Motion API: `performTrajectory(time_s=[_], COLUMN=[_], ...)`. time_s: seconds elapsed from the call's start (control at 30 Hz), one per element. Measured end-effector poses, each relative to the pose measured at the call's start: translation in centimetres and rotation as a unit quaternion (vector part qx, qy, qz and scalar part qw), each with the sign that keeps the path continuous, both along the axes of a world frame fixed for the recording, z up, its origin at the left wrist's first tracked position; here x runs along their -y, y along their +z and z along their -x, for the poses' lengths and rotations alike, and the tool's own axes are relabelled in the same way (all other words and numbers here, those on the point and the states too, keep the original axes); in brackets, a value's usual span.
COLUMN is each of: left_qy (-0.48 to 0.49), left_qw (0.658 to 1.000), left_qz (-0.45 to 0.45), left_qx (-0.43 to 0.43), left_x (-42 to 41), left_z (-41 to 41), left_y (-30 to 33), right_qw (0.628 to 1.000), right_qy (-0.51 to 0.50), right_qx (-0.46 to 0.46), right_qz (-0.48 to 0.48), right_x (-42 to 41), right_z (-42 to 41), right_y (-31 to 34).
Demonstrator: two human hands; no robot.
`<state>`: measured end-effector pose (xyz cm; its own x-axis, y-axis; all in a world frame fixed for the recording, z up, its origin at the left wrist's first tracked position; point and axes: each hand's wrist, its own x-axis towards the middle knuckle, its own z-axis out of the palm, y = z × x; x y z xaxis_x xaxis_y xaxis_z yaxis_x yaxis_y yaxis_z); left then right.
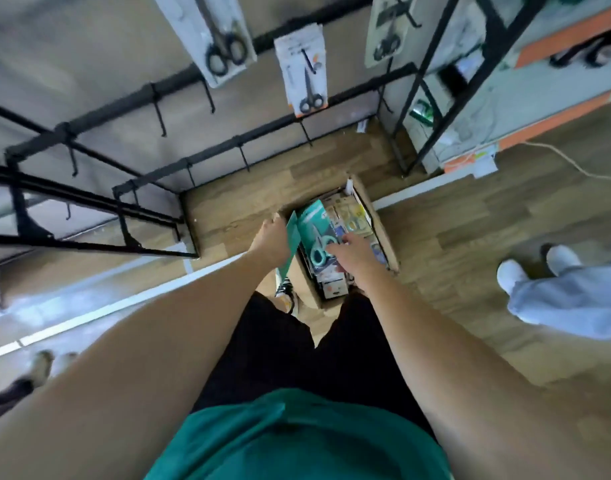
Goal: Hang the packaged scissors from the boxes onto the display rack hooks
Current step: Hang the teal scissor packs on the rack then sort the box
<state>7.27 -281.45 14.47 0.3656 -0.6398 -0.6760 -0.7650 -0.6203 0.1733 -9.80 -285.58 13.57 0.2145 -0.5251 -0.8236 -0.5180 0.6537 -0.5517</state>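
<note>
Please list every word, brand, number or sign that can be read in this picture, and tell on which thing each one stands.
No text can be read in this picture.
Teal package in the box: white print near its top, too blurred.
Hanging scissors packages on the rack, e.g.: print too small and blurred.
Other packages in the box: labels too small to read.
Orange shelf edge: no legible sign.

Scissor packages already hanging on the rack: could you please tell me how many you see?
3: left package, upper bar; middle package, lower down; right package, by the rack's right post. The frame's top edge may hide more.
</note>
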Motion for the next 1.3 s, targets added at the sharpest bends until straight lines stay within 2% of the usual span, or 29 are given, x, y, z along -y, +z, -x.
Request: performTrajectory(time_s=[0.2, 0.37, 0.5, 0.6, 0.73, 0.93, 1.03, 1.17, 1.3], left_qy=[0.099, 0.168, 0.202, 0.204, 0.184, 0.166, 0.147, 0.13, 0.132], left_qw=[0.993, 0.983, 0.975, 0.974, 0.977, 0.977, 0.978, 0.979, 0.978], left_qz=[0.057, 0.075, 0.088, 0.101, 0.111, 0.134, 0.145, 0.158, 0.159], left_qx=[0.02, 0.002, 0.0, -0.003, -0.019, -0.026, -0.03, -0.017, -0.02], left_x=[-3.7, -7.1, -9.2, -10.5, -11.8, -13.8, -14.7, -15.6, -16.4], left_z=[-0.4, -0.9, -2.2, -3.6, -5.3, -8.4, -10.2, -12.7, -15.0], left_y=[11.4, 16.2, 18.4, 19.3, 20.6, 21.8, 22.2, 22.9, 23.4], right_qw=[0.995, 0.987, 0.975, 0.969, 0.98, 0.977, 0.974, 0.944, 0.934], right_qy=[0.081, 0.145, 0.219, 0.241, 0.182, 0.134, 0.105, 0.179, 0.205], right_qx=[0.052, 0.057, 0.046, 0.052, 0.059, -0.03, -0.031, -0.07, -0.114], right_qz=[0.01, -0.033, 0.001, 0.035, 0.06, 0.164, 0.197, 0.267, 0.27], right_x=[-0.8, -2.0, -3.7, -4.8, -6.5, -7.9, -8.7, -9.8, -10.9], right_z=[-2.2, -4.4, -5.8, -7.2, -9.5, -11.8, -13.3, -15.3, -17.4], right_y=[9.1, 13.8, 15.9, 17.0, 17.6, 17.7, 19.8, 21.1, 21.7])
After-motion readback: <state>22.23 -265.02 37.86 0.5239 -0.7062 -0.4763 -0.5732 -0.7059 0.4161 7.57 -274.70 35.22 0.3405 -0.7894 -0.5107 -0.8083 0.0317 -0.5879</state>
